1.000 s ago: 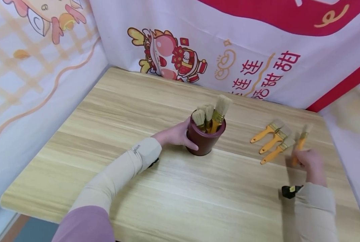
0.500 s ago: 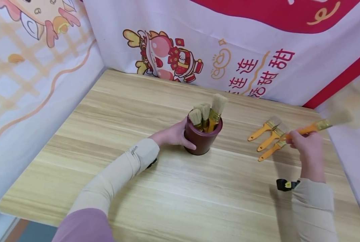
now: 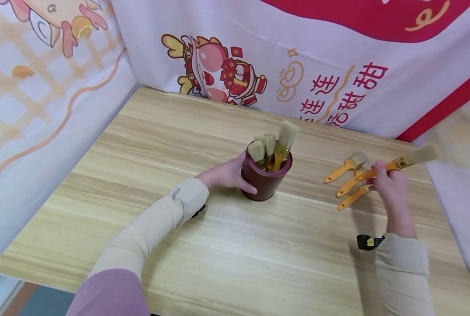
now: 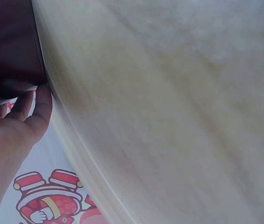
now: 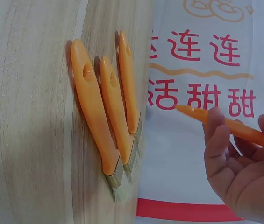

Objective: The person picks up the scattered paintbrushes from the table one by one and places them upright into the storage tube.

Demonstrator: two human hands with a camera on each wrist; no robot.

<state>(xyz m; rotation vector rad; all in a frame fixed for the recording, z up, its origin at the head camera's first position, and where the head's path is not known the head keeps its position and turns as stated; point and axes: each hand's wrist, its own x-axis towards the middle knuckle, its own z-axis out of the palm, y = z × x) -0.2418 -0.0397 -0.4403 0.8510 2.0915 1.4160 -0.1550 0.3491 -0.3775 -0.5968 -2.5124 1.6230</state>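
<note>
My left hand (image 3: 230,176) grips the side of a dark red round pot (image 3: 261,185), its thumb across the front. Several paintbrushes (image 3: 281,149) stand in the pot, bristles up. Over on the right, my right hand (image 3: 393,188) holds a paintbrush (image 3: 403,162) by its orange handle, above the table, bristles pointing right. Beneath it and to its left lie three more orange-handled paintbrushes (image 3: 341,172), fanned side by side. The right wrist view shows their handles (image 5: 92,102) and my fingers pinching the held brush (image 5: 248,132). In the left wrist view, my fingertips touch the pot wall (image 4: 10,42).
The wood-grain table (image 3: 235,254) runs back to a white printed cloth (image 3: 148,48). Another patterned cloth (image 3: 29,109) hangs along the left side, and white cloth borders the right edge too.
My right hand has lifted the paintbrush off the table, turned it from upright-pointing to sideways and shifted a little left. The left hand stays on the pot.
</note>
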